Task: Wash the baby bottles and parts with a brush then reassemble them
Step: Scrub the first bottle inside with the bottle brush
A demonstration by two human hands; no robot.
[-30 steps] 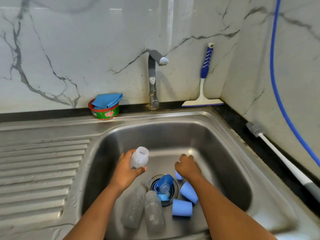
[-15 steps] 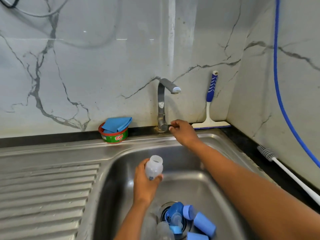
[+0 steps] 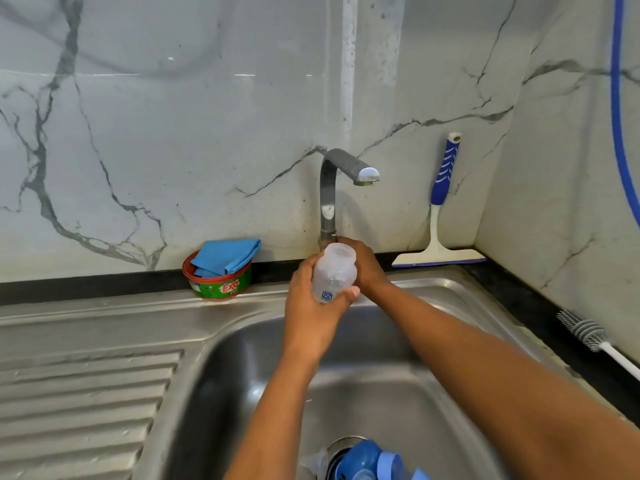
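Wall tiles [image 3: 138, 133]: white marble, grey veining. Faucet [image 3: 327, 199]: dull grey metal. Sink [image 3: 363, 386]: silver steel, ribbed drainboard [image 3: 86, 393]. Surface [image 3: 554, 317]: black strip. Baby bottle [image 3: 334, 275]: translucent white, small blue mark. Bottle parts [image 3: 367, 459] at drain: blue. Tub [image 3: 221, 289]: green, red rim, red-and-white lettering. Cloth [image 3: 225, 256]: blue. Squeegee [image 3: 441, 188]: blue handle with white stripes, cream head. Bottle brush [image 3: 585, 332]: grey bristles, white handle. Hose [image 3: 618, 116]: blue.

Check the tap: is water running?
Not running: no stream falls from the tap. The right hand is at its base, fingers hidden, and the left hand holds the bottle upright.
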